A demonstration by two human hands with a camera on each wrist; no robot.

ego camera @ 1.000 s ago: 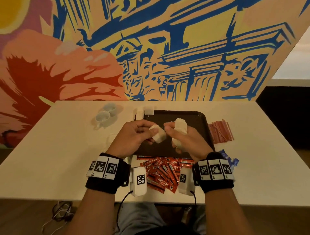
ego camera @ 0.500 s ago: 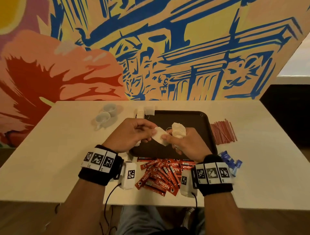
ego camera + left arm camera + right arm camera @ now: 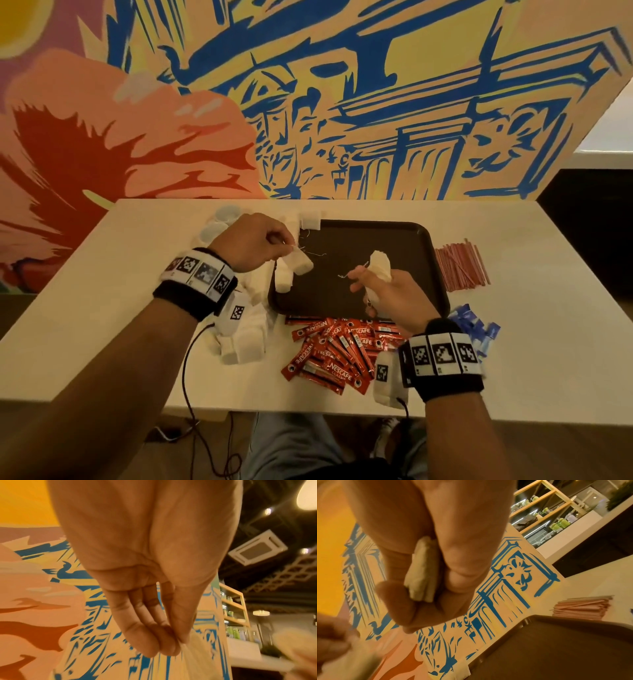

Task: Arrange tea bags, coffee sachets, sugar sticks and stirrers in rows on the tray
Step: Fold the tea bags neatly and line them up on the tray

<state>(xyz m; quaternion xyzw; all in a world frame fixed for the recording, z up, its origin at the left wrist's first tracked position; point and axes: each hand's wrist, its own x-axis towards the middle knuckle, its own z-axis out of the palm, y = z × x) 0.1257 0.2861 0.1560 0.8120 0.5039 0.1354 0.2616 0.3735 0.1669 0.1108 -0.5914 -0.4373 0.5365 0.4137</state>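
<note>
Tea bags are dangling from the left hand, which is pinching their strings over the tray's left edge, while the right hand is clutching a second bunch above the tray's middle. Teasing the tangled strings apart slowly, then laying bags singly, looks wisest. Coffee sachets are lying on the worktop nearby.

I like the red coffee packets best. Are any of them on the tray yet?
No, the red coffee sachets lie in a heap on the table, in front of the tray, not on it.
</note>
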